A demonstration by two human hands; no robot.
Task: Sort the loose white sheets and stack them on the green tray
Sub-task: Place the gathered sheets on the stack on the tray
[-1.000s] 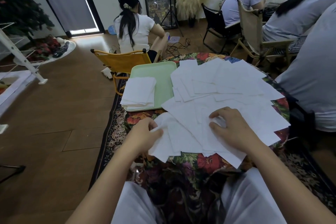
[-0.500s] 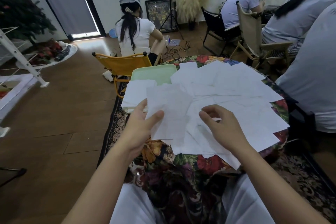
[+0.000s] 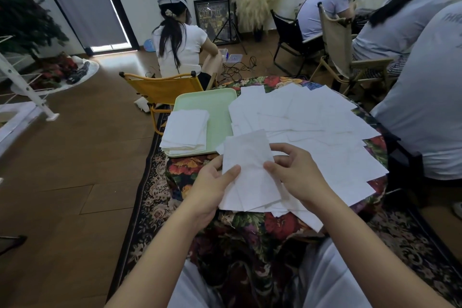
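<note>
Left hand (image 3: 212, 184) pinches lifted sheet (image 3: 246, 165) at left edge, thumb on top; right hand (image 3: 291, 174) grips right edge. Sheet held above counter, just near green tray (image 3: 220, 107). Stack (image 3: 186, 130) sits on tray's left side. Advice: keep sheet flat, square corners over stack, lower gently. Loose sheets (image 3: 312, 122) remain spread right.

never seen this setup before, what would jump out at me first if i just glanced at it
First, the white sheet held up at centre, pinched between the left hand and the right hand. Behind it, a wide spread of loose white sheets covers most of the floral-clothed table. To the left sits the green tray, with a neat stack of sheets on its left part.
</note>
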